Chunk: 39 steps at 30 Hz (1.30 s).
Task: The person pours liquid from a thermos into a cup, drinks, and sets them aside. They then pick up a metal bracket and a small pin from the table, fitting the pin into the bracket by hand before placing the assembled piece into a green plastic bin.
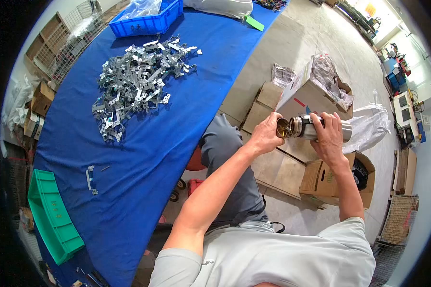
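My left hand (264, 135) is closed round a small metal cup (283, 127) with amber-brown liquid inside. In my right hand (328, 136) lies a silver thermos flask (345, 131), tilted nearly on its side. The open mouth of the flask meets the cup's rim, or is very close to it. Both hands are held out over the floor, beside the table. A large heap of small metal brackets (139, 79) lies on the blue tablecloth (187, 129), away from my hands. One separate bracket (89, 180) rests nearer the table's front, with a small pin (105, 168) beside it.
A green bin (55, 215) sits at the table's left edge, and a blue crate (148, 21) stands at the back. On the right, a paper-filled carton (301, 93) and an open cardboard box (321, 179) stand near wooden boards (277, 167). A white plastic bag (373, 126) lies behind.
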Each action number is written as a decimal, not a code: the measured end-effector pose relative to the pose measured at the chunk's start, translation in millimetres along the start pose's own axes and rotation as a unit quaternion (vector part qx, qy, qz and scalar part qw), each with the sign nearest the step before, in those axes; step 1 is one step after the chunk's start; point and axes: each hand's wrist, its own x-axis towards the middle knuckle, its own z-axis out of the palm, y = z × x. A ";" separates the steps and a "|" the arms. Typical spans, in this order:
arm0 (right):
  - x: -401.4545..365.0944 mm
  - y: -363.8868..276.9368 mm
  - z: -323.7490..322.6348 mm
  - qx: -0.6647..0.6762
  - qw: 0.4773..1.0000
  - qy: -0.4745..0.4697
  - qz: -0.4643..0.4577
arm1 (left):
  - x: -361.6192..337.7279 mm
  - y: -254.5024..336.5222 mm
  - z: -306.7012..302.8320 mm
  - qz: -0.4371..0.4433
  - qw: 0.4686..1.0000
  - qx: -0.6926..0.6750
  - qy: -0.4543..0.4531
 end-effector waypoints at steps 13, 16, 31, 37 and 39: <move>0.3 0.0 3.5 -0.013 1.000 0.007 0.000 | -2.4 4.4 -3.3 -0.011 1.000 -0.002 -0.001; 0.5 0.7 4.1 -0.008 1.000 0.012 -0.001 | -1.6 3.4 -2.9 -0.012 1.000 0.001 -0.003; 1.0 1.4 7.7 0.035 0.999 0.018 0.028 | 2.3 3.2 -3.6 -0.003 1.000 -0.008 0.022; 15.3 2.3 15.0 0.131 0.988 0.048 0.064 | 7.2 16.1 -20.8 -0.005 0.998 -0.036 0.052; 26.1 1.2 21.6 0.170 0.979 0.064 0.097 | 12.2 21.2 -32.9 -0.008 0.997 -0.061 0.056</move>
